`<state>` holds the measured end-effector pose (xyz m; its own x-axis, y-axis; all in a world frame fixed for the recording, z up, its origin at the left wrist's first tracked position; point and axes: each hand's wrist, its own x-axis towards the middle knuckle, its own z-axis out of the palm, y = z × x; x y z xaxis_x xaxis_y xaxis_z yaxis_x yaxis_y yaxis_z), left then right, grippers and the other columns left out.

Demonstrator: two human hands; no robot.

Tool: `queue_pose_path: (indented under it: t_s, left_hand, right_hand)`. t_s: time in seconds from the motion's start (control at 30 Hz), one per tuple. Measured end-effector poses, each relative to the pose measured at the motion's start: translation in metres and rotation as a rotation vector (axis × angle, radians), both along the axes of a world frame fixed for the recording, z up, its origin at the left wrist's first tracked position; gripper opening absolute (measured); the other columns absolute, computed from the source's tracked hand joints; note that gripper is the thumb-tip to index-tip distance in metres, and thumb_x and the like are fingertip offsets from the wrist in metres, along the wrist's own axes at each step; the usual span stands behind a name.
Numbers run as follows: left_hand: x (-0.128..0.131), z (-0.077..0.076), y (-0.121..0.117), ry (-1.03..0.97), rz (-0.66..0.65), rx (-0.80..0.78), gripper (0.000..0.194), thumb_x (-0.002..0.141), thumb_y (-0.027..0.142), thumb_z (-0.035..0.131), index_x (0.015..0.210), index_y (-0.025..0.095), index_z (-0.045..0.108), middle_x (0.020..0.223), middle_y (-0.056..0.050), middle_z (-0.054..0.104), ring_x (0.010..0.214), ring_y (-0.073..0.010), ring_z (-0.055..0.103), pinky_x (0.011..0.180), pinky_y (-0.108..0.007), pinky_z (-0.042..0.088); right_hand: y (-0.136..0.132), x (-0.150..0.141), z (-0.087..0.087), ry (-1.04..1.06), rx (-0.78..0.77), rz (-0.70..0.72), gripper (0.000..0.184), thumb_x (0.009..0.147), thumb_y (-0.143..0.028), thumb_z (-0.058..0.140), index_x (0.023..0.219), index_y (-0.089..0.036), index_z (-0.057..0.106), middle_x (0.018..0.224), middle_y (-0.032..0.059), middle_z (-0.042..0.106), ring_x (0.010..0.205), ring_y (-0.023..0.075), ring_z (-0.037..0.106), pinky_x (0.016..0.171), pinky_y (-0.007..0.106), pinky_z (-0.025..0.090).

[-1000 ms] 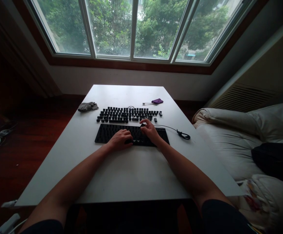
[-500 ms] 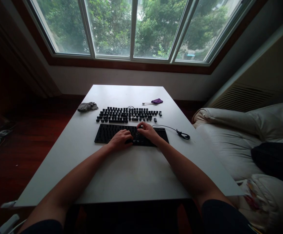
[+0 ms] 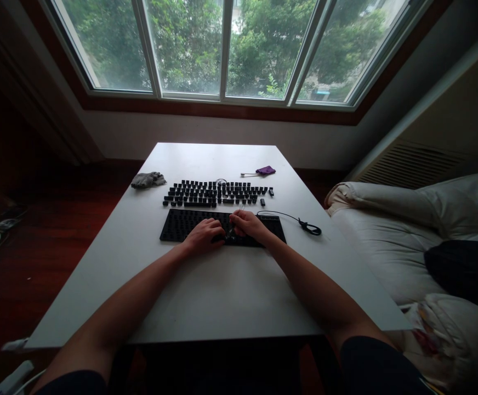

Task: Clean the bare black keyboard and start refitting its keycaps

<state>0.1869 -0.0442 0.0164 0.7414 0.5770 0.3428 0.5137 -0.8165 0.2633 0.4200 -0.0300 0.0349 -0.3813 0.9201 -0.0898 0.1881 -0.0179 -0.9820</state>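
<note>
Our white desk (image 3: 206, 296) holds a black keyboard (image 3: 176, 225), little keys (image 3: 200, 193) (so many!), a cord (image 3: 303, 224), gray cloth (image 3: 146, 180) and something purple (image 3: 266, 170).

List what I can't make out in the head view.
All in the head view:
Keyboard: parts are hidden under the left hand and right hand.
Wires at the right hand: only thin bits show; the hand hides the rest.
Keycaps: any lettering is too small and dark to read.
Dark bundle on the couch: cut off by the right edge.
</note>
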Motion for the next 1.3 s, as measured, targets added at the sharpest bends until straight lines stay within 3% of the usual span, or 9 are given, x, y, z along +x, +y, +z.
queue_pose_path:
  t_s: [0.33,0.5,0.73,1.0,1.3]
  left_hand:
    - [0.001,-0.001,-0.001,-0.006,-0.007,0.005,0.016,0.090,0.034,0.066,0.099,0.022,0.069,0.098,-0.006,0.064,0.094,-0.0221,0.057,0.088,-0.037,0.045]
    - [0.001,-0.004,0.001,-0.013,-0.006,-0.002,0.016,0.089,0.034,0.067,0.099,0.022,0.070,0.100,-0.006,0.064,0.095,-0.0219,0.057,0.090,-0.038,0.045]
    - [0.000,-0.004,0.002,-0.007,-0.010,-0.010,0.019,0.089,0.035,0.066,0.101,0.021,0.069,0.101,-0.006,0.064,0.094,-0.0220,0.057,0.090,-0.039,0.046]
    - [0.001,-0.001,0.001,-0.013,-0.003,-0.030,0.016,0.091,0.035,0.064,0.094,0.020,0.068,0.098,-0.006,0.063,0.093,-0.0212,0.056,0.089,-0.037,0.046]
    - [0.001,0.001,0.000,-0.012,0.001,-0.048,0.017,0.089,0.035,0.067,0.099,0.021,0.069,0.100,-0.006,0.064,0.094,-0.0221,0.057,0.089,-0.039,0.046]
  right_hand:
    - [0.004,-0.003,-0.001,-0.046,-0.142,-0.051,0.046,0.094,-0.062,0.057,0.082,-0.018,0.057,0.050,0.0000,0.063,0.038,0.0110,0.053,0.036,0.019,0.040]
    - [-0.008,-0.004,0.010,-0.100,0.066,0.122,0.043,0.091,-0.061,0.062,0.085,-0.018,0.059,0.053,-0.0031,0.061,0.044,0.0107,0.053,0.043,0.020,0.041]
    - [-0.022,0.002,0.028,-0.300,0.386,0.291,0.037,0.092,-0.055,0.062,0.091,-0.018,0.068,0.061,-0.0006,0.066,0.055,0.0129,0.059,0.055,0.022,0.044]
    - [-0.020,0.004,0.027,-0.375,0.519,0.368,0.029,0.090,-0.047,0.066,0.100,-0.020,0.070,0.073,0.0007,0.071,0.060,0.0132,0.059,0.059,0.022,0.044]
    - [-0.019,0.006,0.030,-0.395,0.566,0.293,0.027,0.094,-0.045,0.062,0.100,-0.019,0.068,0.072,0.0011,0.071,0.061,0.0134,0.058,0.060,0.023,0.042]
